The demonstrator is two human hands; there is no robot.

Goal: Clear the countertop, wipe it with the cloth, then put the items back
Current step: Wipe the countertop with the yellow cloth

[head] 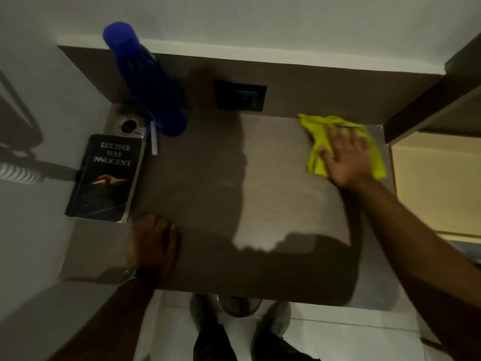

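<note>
Left hand (153, 243) rested on countertop (208, 178), near-left edge, fingers relaxed, holding nothing. Right hand (346, 157) lay flat, fingers spread, pressing cloth (312, 126) (bright yellow, crumpled) at countertop's far-right corner. Book (104, 178) and blue bottle (148, 82) far-left.

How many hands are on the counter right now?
2. The left hand rests near the front edge, beside the book; the right hand presses the cloth at the back right.
</note>
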